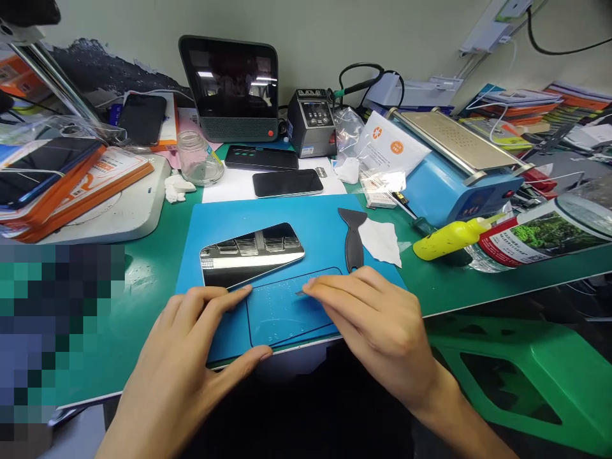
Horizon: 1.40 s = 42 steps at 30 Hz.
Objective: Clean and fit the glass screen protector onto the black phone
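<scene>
Glass panel (280, 325), clear with a black border and droplet-like specks, lies flat on the near part of the blue mat (229, 217), which is the landmark here. Right hand (377, 319): thumb and fingertips together, clamped on a small thin strip (300, 293) over the panel; looks like a blade, but mostly hidden by the fingers. Left hand (201, 338): thumb and forefinger spread apart at the panel's left end, one tip at the far corner, the other at the near corner, over the mat's near left part.

Phone (253, 255), shiny face up, on the mat just beyond the panel, set at a slant. Scraper (354, 239) on the mat's right side, wide end away from the person. White tissue (385, 242) beside it, across the mat's right edge.

Beyond the mat: black phone (288, 183) on white paper (215, 192), glass jar (196, 162), upright display (232, 89). Right of the mat: yellow bottle (444, 240), blue machine (442, 191). Left of the mat: orange-and-white boxes (100, 185).
</scene>
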Available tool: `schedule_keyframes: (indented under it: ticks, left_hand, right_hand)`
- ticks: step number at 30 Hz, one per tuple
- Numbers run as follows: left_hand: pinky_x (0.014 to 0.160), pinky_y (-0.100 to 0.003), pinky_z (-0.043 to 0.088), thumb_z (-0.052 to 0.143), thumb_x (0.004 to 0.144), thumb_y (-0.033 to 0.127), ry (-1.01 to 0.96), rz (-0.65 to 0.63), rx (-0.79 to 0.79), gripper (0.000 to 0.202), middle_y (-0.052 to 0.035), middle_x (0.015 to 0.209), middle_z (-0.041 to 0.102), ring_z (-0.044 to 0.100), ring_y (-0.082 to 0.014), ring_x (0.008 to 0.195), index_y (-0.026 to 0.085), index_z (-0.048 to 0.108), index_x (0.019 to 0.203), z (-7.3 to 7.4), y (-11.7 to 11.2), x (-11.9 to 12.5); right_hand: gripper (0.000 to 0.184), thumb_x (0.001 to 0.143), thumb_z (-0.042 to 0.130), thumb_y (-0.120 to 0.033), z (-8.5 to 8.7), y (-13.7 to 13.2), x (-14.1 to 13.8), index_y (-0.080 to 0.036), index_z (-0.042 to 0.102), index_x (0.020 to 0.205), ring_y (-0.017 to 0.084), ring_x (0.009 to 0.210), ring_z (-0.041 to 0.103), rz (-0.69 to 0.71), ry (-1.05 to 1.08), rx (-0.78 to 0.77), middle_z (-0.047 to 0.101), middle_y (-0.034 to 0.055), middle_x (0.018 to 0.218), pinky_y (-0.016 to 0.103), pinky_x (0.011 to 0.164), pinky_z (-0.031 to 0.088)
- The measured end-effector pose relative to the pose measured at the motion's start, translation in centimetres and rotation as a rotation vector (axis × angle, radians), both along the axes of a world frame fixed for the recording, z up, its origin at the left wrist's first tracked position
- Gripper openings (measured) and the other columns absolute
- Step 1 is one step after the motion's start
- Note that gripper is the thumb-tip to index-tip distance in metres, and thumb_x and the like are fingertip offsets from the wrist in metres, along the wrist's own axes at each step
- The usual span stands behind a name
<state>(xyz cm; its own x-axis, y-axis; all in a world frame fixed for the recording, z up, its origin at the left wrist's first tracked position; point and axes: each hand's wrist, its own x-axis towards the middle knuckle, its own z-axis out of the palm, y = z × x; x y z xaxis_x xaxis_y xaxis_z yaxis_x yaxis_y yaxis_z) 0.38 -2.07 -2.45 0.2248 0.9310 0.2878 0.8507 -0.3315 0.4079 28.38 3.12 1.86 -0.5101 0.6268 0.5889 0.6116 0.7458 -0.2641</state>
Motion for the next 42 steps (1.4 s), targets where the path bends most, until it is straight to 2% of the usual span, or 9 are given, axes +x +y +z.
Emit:
schedule_keyframes:
  ticks: [4, 8, 14, 17, 20, 25, 29, 33, 42]
  left_hand:
    - [0.093, -0.05, 0.053, 0.066, 0.104, 0.071, -0.011, 0.004, -0.013, 0.062, -0.0062, 0.129, 0.064, 0.066, -0.0319, 0.111, 0.036, 0.052, 0.153, 0.0, 0.0, 0.1]
    - [0.092, -0.05, 0.053, 0.065, 0.104, 0.07, -0.008, 0.002, -0.014, 0.06, -0.0064, 0.128, 0.064, 0.066, -0.0318, 0.11, 0.036, 0.052, 0.153, 0.1, 0.0, 0.1]
    - [0.092, -0.049, 0.052, 0.065, 0.104, 0.069, 0.008, 0.006, -0.002, 0.061, -0.0066, 0.127, 0.063, 0.066, -0.0309, 0.108, 0.033, 0.053, 0.152, 0.0, -0.1, 0.1]
    - [0.091, -0.047, 0.052, 0.067, 0.104, 0.069, 0.014, -0.005, 0.008, 0.062, -0.0064, 0.126, 0.063, 0.066, -0.0301, 0.107, 0.032, 0.053, 0.151, 0.0, -0.1, 0.1]
    - [0.092, -0.046, 0.051, 0.068, 0.103, 0.068, 0.012, -0.008, 0.007, 0.063, -0.0062, 0.127, 0.063, 0.065, -0.0299, 0.108, 0.031, 0.052, 0.152, 0.0, -0.1, 0.1]
    - [0.094, -0.046, 0.052, 0.069, 0.105, 0.062, 0.021, -0.024, -0.004, 0.062, -0.0068, 0.128, 0.063, 0.064, -0.0299, 0.111, 0.032, 0.049, 0.156, 0.1, -0.1, 0.1]
    - [0.097, -0.047, 0.053, 0.07, 0.104, 0.052, 0.022, -0.035, -0.014, 0.063, -0.0075, 0.131, 0.063, 0.064, -0.0309, 0.114, 0.033, 0.046, 0.159, 0.3, -0.1, 0.1]
    - [0.101, -0.048, 0.055, 0.071, 0.102, 0.044, -0.004, -0.027, -0.033, 0.062, -0.0078, 0.135, 0.063, 0.064, -0.032, 0.12, 0.033, 0.046, 0.158, 0.5, -0.2, 0.3]
    - [0.098, -0.048, 0.053, 0.071, 0.101, 0.042, -0.007, -0.018, 0.0, 0.06, -0.0075, 0.131, 0.063, 0.064, -0.0316, 0.115, 0.031, 0.05, 0.155, 0.3, -0.1, 0.5]
  right_hand:
    - [0.019, 0.108, 0.067, -0.009, -0.5, 1.4, -2.0, -0.016, 0.081, 0.118, 0.018, 0.092, 0.074, -0.01, -0.043, 0.041, 0.088, 0.0047, 0.112, 0.032, 0.08, 0.062]
    - [0.019, 0.109, 0.065, -0.011, -0.6, 1.4, -2.2, -0.014, 0.082, 0.116, 0.018, 0.088, 0.071, 0.026, -0.11, 0.025, 0.088, 0.0037, 0.109, 0.032, 0.077, 0.06]
    - [0.028, 0.109, 0.057, -0.005, 0.0, -0.9, -0.9, -0.014, 0.082, 0.12, 0.017, 0.086, 0.07, 0.054, -0.133, -0.009, 0.087, 0.0045, 0.113, 0.033, 0.075, 0.059]
    - [0.03, 0.108, 0.057, -0.003, 0.4, -2.4, -0.1, -0.014, 0.081, 0.124, 0.018, 0.085, 0.07, 0.073, -0.148, -0.047, 0.087, 0.0044, 0.117, 0.034, 0.071, 0.057]
    - [0.03, 0.105, 0.059, 0.0, 0.6, -3.2, 0.5, -0.013, 0.079, 0.122, 0.018, 0.084, 0.07, 0.074, -0.11, -0.078, 0.087, 0.0044, 0.113, 0.034, 0.069, 0.056]
    - [0.031, 0.099, 0.068, 0.004, 0.1, -2.0, -0.8, -0.015, 0.078, 0.121, 0.018, 0.089, 0.073, -0.005, 0.037, -0.032, 0.087, 0.004, 0.111, 0.033, 0.077, 0.059]
    - [0.019, 0.105, 0.069, -0.006, -0.3, 0.1, -3.1, -0.015, 0.08, 0.117, 0.019, 0.088, 0.073, -0.026, -0.022, 0.044, 0.087, 0.0047, 0.108, 0.033, 0.078, 0.059]
    - [0.021, 0.107, 0.063, -0.006, -0.5, 1.3, -4.4, -0.015, 0.081, 0.115, 0.018, 0.087, 0.069, -0.01, -0.088, 0.059, 0.087, 0.0048, 0.108, 0.032, 0.077, 0.056]
    - [0.027, 0.109, 0.056, -0.004, -0.2, -0.6, -3.0, -0.012, 0.081, 0.119, 0.019, 0.087, 0.068, 0.074, -0.13, -0.009, 0.085, 0.0046, 0.11, 0.034, 0.076, 0.055]
